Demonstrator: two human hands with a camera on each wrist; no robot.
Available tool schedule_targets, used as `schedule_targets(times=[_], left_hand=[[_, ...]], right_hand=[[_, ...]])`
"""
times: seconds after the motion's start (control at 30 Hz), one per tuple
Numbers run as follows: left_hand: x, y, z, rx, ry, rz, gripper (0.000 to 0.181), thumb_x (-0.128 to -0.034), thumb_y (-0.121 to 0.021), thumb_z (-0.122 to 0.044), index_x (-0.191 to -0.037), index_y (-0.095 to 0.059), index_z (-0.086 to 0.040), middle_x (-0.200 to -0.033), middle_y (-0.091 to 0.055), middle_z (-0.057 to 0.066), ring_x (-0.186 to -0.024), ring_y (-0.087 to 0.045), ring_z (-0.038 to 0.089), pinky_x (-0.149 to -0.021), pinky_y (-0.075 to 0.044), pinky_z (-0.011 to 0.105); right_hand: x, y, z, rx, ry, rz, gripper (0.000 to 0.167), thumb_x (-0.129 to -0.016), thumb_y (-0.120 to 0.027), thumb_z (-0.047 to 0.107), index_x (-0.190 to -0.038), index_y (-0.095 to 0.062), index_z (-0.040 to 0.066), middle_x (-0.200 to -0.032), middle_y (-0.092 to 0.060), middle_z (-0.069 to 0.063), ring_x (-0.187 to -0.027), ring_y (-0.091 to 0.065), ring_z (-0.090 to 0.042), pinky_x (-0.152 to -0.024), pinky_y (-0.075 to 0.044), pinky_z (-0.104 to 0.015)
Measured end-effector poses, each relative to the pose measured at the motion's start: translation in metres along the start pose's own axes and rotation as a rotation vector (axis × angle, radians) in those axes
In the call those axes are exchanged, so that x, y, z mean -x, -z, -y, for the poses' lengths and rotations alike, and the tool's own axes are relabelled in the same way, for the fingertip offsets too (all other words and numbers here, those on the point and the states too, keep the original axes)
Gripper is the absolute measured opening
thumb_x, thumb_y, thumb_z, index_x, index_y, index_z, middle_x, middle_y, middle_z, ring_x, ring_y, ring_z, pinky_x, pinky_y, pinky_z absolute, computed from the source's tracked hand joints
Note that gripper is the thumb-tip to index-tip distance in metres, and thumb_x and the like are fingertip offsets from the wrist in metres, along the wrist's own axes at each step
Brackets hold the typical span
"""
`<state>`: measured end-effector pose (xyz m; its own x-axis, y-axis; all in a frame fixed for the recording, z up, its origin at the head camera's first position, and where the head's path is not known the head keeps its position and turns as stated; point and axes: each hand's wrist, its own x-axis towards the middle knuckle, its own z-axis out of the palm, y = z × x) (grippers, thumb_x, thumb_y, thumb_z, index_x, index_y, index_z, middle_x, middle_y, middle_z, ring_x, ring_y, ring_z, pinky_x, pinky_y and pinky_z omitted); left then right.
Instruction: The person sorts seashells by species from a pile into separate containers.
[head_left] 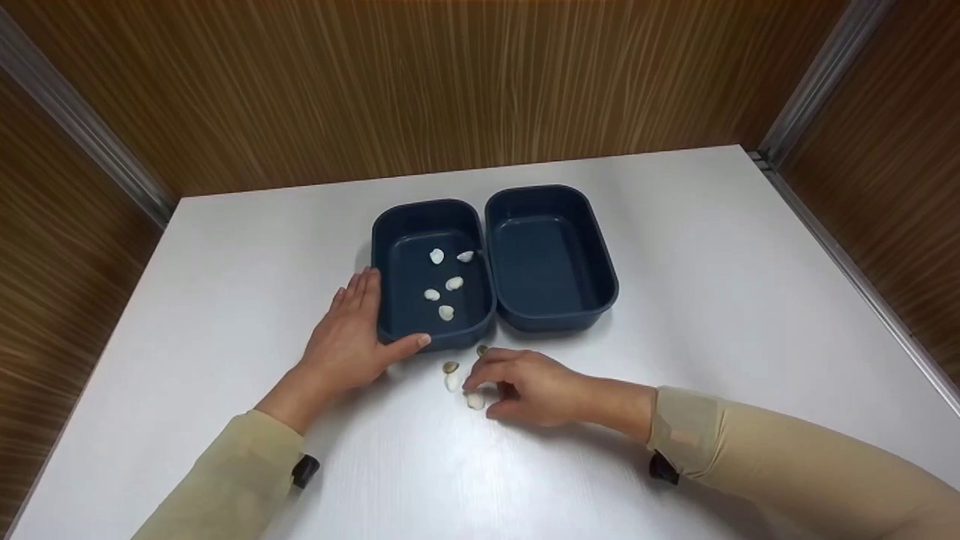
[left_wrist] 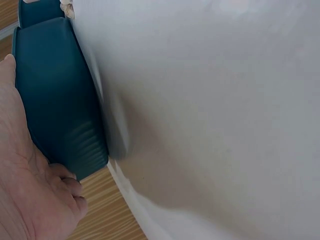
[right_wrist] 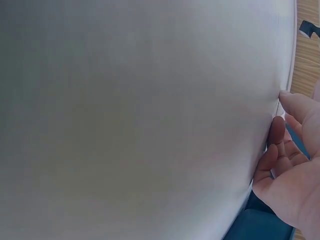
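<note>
And here's the white counter [head_left: 720, 240], shining at its near side! Behind it stands a striped wood-grain back panel [head_left: 480, 82], flanked by a left panel [head_left: 45, 225] and right panel [head_left: 900, 150], grey metal strips [head_left: 82, 125] lining both far corners.

Brown wood-grain panels [head_left: 450, 82] span the top and both sides; grey strips [head_left: 82, 124], apparently metal, edge the upper corners. Soft glare brightens the white table [head_left: 705, 315] at lower centre.
</note>
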<state>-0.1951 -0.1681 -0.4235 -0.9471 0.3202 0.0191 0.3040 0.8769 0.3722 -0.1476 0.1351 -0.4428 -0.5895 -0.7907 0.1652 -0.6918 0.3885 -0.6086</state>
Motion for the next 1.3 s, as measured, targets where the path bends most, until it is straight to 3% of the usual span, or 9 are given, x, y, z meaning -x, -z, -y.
schedule_targets(times=[0.3, 0.53, 1.3], left_hand=[[0.0014, 0.0022, -0.0017, -0.001, -0.003, -0.002, 0.131, -0.0888, -0.056, -0.086, -0.166, -0.01, 0.01, -0.173, -0.013, 0.028, -0.162, -0.012, 0.039, -0.13, -0.01, 0.054], [0.0021, 0.0024, -0.0023, 0.001, -0.001, 0.003, 0.13, -0.0894, -0.056, -0.085, -0.166, -0.009, 0.009, -0.174, -0.013, 0.027, -0.162, -0.011, 0.039, -0.13, -0.01, 0.054], [0.0032, 0.0023, -0.002, 0.009, 0.013, 0.017, 0.131, -0.0885, -0.055, -0.087, -0.167, -0.008, 0.008, -0.174, -0.011, 0.026, -0.163, -0.011, 0.038, -0.131, -0.009, 0.052]], right_hand=[[-0.0006, 0.0003, -0.0013, 0.003, 0.036, -0.002, 0.038, -0.087, -0.083, 0.004, -0.123, -0.076, 0.011, -0.12, -0.068, -0.005, -0.094, -0.063, -0.019, -0.081, -0.052, -0.023], [-0.0002, -0.0019, -0.0047, -0.001, 0.065, -0.021, 0.036, -0.087, -0.082, 0.003, -0.122, -0.077, 0.01, -0.119, -0.067, -0.005, -0.087, -0.062, -0.017, -0.077, -0.05, -0.021], [-0.0005, -0.0014, -0.0031, -0.002, 0.034, 0.006, 0.031, -0.09, -0.081, 0.004, -0.12, -0.078, 0.011, -0.119, -0.066, -0.005, -0.08, -0.059, -0.014, -0.075, -0.049, -0.022]])
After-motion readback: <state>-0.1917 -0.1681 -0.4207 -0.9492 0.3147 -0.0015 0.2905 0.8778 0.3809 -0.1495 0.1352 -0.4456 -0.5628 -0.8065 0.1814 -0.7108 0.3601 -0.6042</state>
